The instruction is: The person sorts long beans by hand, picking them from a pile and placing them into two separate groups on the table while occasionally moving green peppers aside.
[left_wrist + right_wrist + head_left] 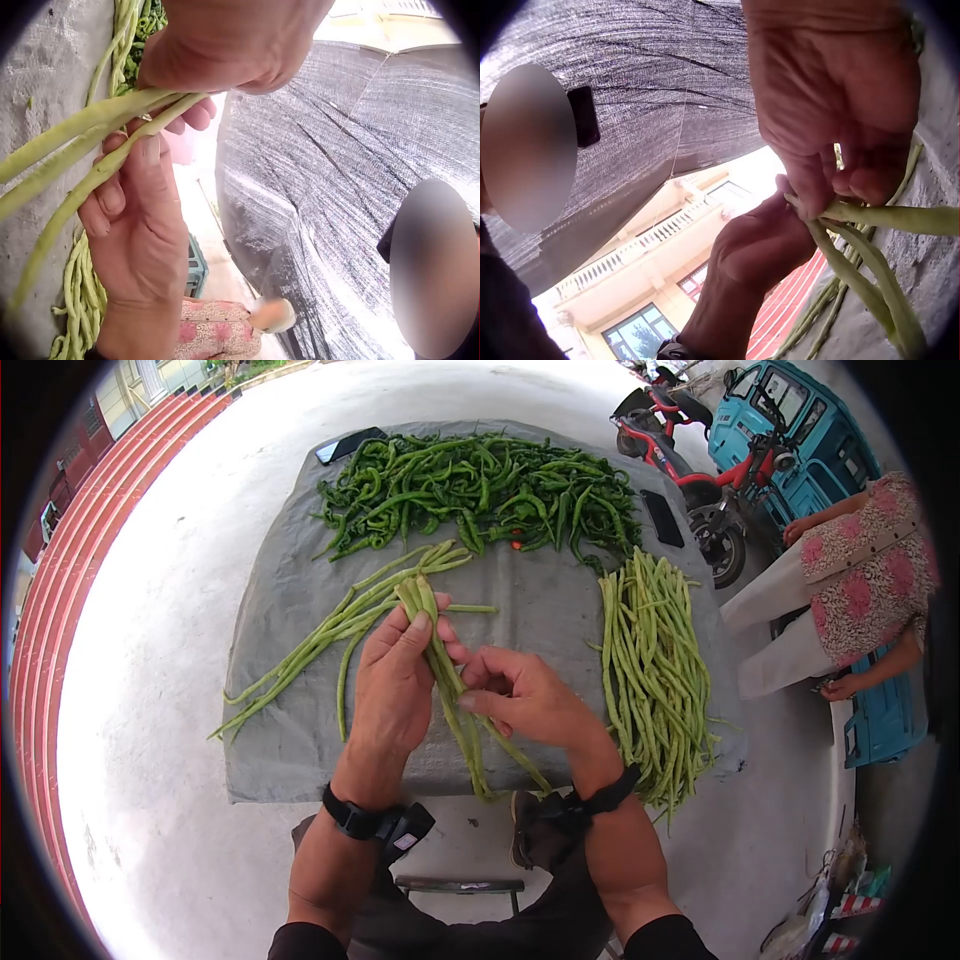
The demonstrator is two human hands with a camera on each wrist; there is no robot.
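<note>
In the head view my left hand (pixel 392 685) grips a few long green beans (pixel 462 735) near their upper ends, and their lower ends hang toward the table's front edge. My right hand (pixel 535 698) is just to the right, its thumb and fingers pinching one bean of this bunch. The left wrist view shows the right thumb laid along that bean (pixel 112 161), close below the left hand (pixel 232 45). Left of the hands, several loose long beans (pixel 325 628) lie fanned on the grey cloth (pixel 285 760).
A thick bundle of long beans (pixel 655 670) lies at the right. Green peppers (pixel 480 490) are heaped along the far side, between two phones (pixel 350 444). A person (pixel 850 580) stands at the right near a red scooter (pixel 690 470) and a blue vehicle (pixel 800 420).
</note>
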